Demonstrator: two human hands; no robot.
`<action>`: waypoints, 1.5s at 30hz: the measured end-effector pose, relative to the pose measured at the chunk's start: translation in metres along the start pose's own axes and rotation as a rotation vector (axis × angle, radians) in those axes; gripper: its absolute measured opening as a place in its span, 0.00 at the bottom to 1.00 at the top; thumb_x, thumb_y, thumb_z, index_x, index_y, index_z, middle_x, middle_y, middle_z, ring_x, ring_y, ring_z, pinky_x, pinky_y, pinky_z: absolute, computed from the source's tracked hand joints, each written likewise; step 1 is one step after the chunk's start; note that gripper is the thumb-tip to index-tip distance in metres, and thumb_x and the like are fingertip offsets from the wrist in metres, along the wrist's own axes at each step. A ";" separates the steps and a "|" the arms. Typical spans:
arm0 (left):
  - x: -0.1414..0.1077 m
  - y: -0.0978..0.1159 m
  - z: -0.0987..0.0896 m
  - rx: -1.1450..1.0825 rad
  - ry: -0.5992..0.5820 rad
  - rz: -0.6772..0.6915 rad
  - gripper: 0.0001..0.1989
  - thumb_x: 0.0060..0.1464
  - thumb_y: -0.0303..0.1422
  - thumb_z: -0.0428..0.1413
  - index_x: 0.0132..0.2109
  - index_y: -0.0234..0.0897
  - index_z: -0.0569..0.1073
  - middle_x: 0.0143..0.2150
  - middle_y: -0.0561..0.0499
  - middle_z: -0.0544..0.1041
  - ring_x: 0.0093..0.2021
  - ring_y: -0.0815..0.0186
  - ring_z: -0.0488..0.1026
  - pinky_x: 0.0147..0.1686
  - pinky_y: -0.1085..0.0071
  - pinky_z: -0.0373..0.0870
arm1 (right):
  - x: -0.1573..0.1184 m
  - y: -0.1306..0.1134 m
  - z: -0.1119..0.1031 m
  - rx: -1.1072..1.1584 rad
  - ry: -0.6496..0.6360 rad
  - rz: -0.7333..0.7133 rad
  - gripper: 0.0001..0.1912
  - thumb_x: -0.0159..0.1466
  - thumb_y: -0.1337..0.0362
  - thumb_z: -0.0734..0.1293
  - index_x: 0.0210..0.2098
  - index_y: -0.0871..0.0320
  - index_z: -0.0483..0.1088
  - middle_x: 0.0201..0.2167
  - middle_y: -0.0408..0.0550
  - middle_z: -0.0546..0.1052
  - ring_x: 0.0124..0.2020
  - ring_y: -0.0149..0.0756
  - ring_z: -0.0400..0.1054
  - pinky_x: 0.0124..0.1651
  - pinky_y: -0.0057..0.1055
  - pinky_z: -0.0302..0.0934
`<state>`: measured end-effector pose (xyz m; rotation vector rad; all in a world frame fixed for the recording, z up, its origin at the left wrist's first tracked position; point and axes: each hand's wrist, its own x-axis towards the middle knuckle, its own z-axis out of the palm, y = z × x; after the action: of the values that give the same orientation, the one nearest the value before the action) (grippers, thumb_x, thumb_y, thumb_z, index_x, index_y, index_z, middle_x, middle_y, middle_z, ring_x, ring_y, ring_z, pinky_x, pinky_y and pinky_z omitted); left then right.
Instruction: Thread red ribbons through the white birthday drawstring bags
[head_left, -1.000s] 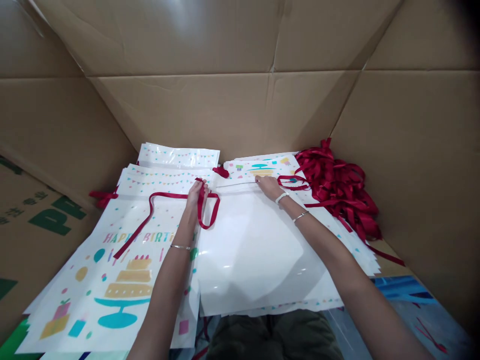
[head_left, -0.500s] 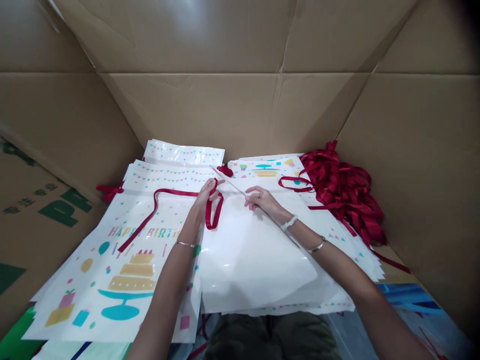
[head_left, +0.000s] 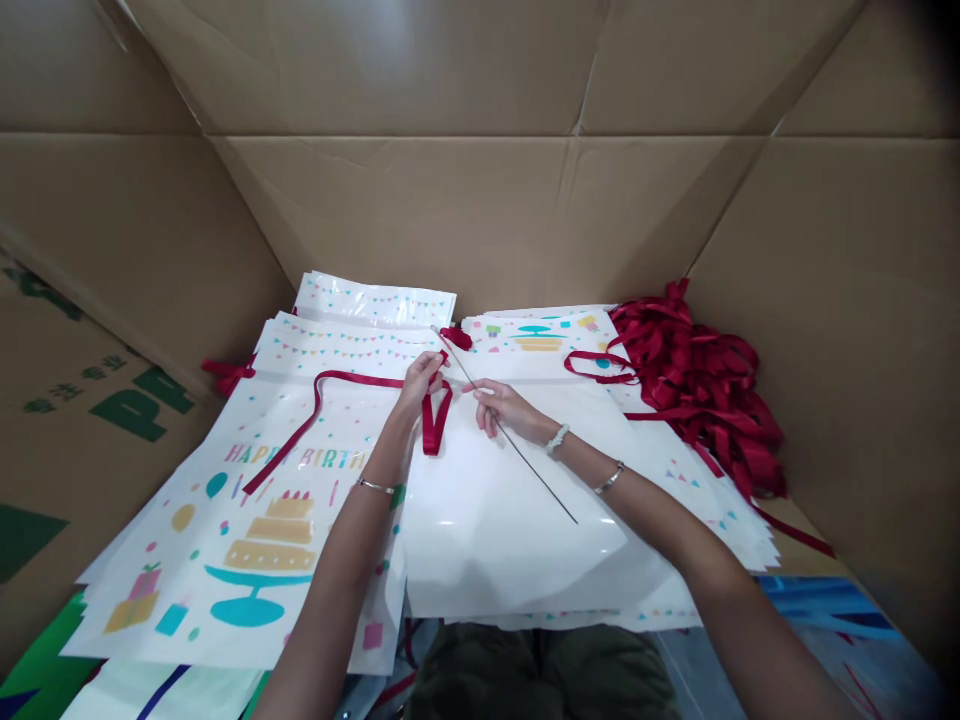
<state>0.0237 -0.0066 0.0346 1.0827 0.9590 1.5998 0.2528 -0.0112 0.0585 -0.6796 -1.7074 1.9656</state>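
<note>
My left hand (head_left: 420,385) is pinched on a red ribbon (head_left: 316,405), whose long tail lies over the printed sheets to the left and whose loop hangs below my fingers. In my right hand (head_left: 514,412) is a thin metal rod (head_left: 538,472), held slantwise with its upper end near my left fingertips. The rod's lower end points toward the front right, above a glossy blank white sheet (head_left: 510,550). To the left lies a stack of white sheets printed with a birthday cake (head_left: 268,545); whether they are flat bags I cannot tell.
A heap of red ribbons (head_left: 694,370) sits at the right on more printed sheets (head_left: 538,340). Tall cardboard walls (head_left: 420,210) close in the back and both sides. Another red ribbon bundle (head_left: 229,375) shows at the left edge of the stack.
My right hand has moved slightly left along with the rod, bringing it nearer my left hand. The rod's lower end now shows clear of my forearm. My left hand still pinches the ribbon.
</note>
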 end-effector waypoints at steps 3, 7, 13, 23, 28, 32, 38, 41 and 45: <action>0.001 -0.004 -0.006 0.019 0.160 0.025 0.18 0.55 0.44 0.68 0.33 0.36 0.71 0.23 0.58 0.66 0.17 0.79 0.54 0.16 0.79 0.49 | 0.009 0.014 -0.006 -0.058 0.046 -0.050 0.19 0.71 0.53 0.60 0.53 0.61 0.65 0.15 0.37 0.71 0.12 0.29 0.59 0.16 0.21 0.50; 0.002 -0.006 -0.010 0.013 0.245 0.034 0.18 0.54 0.44 0.68 0.33 0.36 0.71 0.24 0.57 0.67 0.17 0.78 0.57 0.15 0.78 0.49 | 0.005 0.021 -0.007 -0.175 0.021 -0.076 0.18 0.73 0.54 0.58 0.52 0.62 0.67 0.10 0.31 0.62 0.11 0.25 0.47 0.17 0.21 0.42; 0.004 -0.007 -0.011 0.012 0.256 0.047 0.18 0.52 0.43 0.68 0.34 0.35 0.71 0.27 0.55 0.73 0.16 0.78 0.60 0.14 0.78 0.48 | -0.002 0.018 -0.001 -0.283 0.010 -0.086 0.21 0.74 0.54 0.58 0.55 0.63 0.69 0.10 0.30 0.57 0.12 0.25 0.46 0.20 0.21 0.43; 0.004 -0.001 -0.010 0.055 0.320 0.007 0.15 0.55 0.41 0.66 0.34 0.36 0.71 0.21 0.54 0.75 0.12 0.76 0.57 0.13 0.77 0.46 | -0.002 0.024 -0.003 -0.334 0.057 -0.069 0.23 0.73 0.54 0.59 0.58 0.64 0.72 0.10 0.31 0.57 0.13 0.25 0.47 0.22 0.22 0.43; 0.004 0.000 -0.013 0.056 0.332 0.005 0.16 0.54 0.41 0.66 0.32 0.36 0.69 0.18 0.55 0.73 0.11 0.77 0.54 0.12 0.77 0.44 | -0.005 0.020 -0.004 -0.328 0.083 -0.063 0.27 0.72 0.53 0.61 0.61 0.66 0.71 0.10 0.31 0.58 0.13 0.24 0.46 0.22 0.23 0.42; 0.003 0.001 -0.013 0.060 0.306 0.022 0.18 0.55 0.41 0.66 0.29 0.37 0.66 0.19 0.54 0.73 0.12 0.77 0.55 0.12 0.77 0.45 | -0.007 0.016 -0.005 -0.282 0.088 -0.040 0.32 0.69 0.50 0.64 0.62 0.69 0.71 0.10 0.32 0.58 0.13 0.25 0.47 0.22 0.25 0.39; 0.002 0.003 -0.009 0.065 0.281 0.015 0.20 0.56 0.43 0.66 0.28 0.38 0.65 0.19 0.55 0.72 0.12 0.77 0.55 0.12 0.76 0.46 | -0.010 0.009 -0.001 -0.240 0.093 0.011 0.29 0.69 0.55 0.63 0.61 0.71 0.71 0.10 0.33 0.56 0.13 0.26 0.45 0.22 0.29 0.38; 0.002 0.003 -0.007 0.062 0.282 0.024 0.20 0.56 0.43 0.66 0.29 0.38 0.65 0.19 0.55 0.72 0.12 0.77 0.55 0.13 0.76 0.46 | -0.011 0.006 0.001 -0.244 0.109 0.012 0.27 0.70 0.56 0.62 0.60 0.70 0.72 0.10 0.33 0.56 0.14 0.26 0.44 0.22 0.30 0.38; 0.001 0.003 -0.007 0.068 0.283 0.036 0.19 0.56 0.43 0.66 0.30 0.38 0.66 0.19 0.55 0.72 0.13 0.77 0.56 0.13 0.76 0.48 | -0.012 0.007 0.000 -0.229 0.108 -0.010 0.25 0.70 0.55 0.63 0.58 0.68 0.73 0.10 0.33 0.55 0.13 0.26 0.44 0.22 0.30 0.39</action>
<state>0.0156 -0.0074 0.0356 0.9384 1.1926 1.7930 0.2622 -0.0192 0.0524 -0.8387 -1.8815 1.7090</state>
